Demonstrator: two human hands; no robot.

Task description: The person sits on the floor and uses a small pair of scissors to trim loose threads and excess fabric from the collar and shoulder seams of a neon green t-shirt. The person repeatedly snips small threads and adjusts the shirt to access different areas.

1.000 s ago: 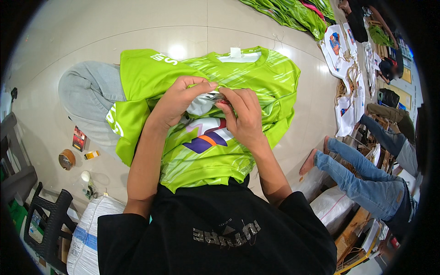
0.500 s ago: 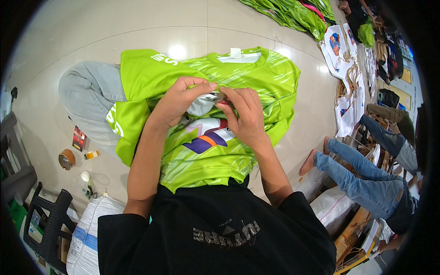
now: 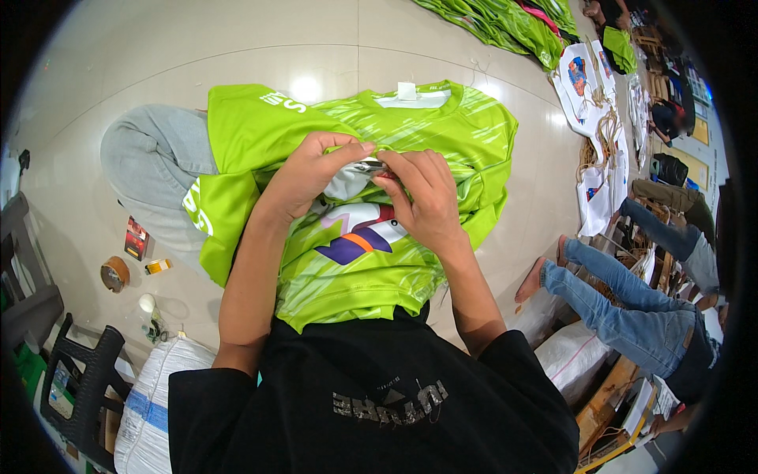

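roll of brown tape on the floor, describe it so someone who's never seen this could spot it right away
Start at the lime-green jersey spread over the person's lap and go past the grey trouser knee on the person's left to the pale tiled floor. A few small items lie there; the tape roll is the outermost, beside a small yellow item. It is the only round brown ring with a hole in its middle.

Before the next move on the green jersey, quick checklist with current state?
1. Both hands on the work: left hand and right hand meet at mid-chest of the lime green jersey. Ok.
2. Small metal tool pinched between the two hands; which hand grips it: cannot tell.
3. Jersey lying face up over the lap, white collar tag visible. Ok.
4. What the tool tip touches is hidden by fingers: cannot tell.
5. Neighbouring person's bare foot apart from the jersey. Ok.
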